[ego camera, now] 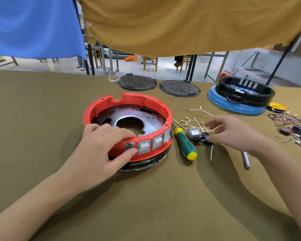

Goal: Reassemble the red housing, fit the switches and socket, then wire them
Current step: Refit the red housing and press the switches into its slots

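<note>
The red housing (129, 108) sits open side up at mid-counter (42, 105), switches (144, 146) facing the person. The left hand (101, 146) grips its near rim, thumb on the wall. The right hand (233, 131), fingers loosely spread, touches the wired socket (195, 133) beside the screwdriver (185, 142), whose shaft points away.

Bright even light, soft shadows, fisheye edges.

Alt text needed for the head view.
A left hand grips the red housing beside its fitted switches, while the right hand reaches into loose wires beside a green screwdriver.
</note>
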Action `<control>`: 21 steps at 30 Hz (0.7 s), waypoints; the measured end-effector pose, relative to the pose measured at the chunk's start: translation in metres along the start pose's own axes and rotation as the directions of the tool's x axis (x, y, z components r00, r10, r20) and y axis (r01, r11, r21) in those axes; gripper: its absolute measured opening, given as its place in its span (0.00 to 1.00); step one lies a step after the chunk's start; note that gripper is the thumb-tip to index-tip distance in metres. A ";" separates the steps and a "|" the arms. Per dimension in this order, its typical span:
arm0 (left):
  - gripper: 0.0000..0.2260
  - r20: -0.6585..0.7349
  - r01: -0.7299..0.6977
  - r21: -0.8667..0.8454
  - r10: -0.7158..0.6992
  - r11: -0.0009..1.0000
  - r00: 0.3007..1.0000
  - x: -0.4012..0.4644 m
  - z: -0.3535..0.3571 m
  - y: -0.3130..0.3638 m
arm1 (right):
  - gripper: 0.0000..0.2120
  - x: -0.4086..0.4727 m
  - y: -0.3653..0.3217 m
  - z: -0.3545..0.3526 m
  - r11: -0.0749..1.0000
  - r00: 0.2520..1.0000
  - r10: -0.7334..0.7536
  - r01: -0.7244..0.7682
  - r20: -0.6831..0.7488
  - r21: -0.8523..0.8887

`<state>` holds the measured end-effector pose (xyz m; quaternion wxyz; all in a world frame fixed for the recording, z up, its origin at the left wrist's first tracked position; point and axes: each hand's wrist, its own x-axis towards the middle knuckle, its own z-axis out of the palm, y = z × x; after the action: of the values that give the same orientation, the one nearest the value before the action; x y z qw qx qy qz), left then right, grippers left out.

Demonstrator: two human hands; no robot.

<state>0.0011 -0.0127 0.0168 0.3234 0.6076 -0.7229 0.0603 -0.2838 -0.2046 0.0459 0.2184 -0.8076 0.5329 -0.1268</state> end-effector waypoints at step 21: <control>0.14 0.009 0.003 -0.057 -0.003 0.998 1.000 0.002 -0.013 -0.003 | 0.16 -0.016 -0.036 0.032 0.809 0.806 -0.481 0.560 -0.344 0.181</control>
<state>0.0088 -0.0092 0.0274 0.3375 0.5994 -0.7249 0.0364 -0.2475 -0.1711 0.0364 0.2061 -0.8587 0.2911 -0.3681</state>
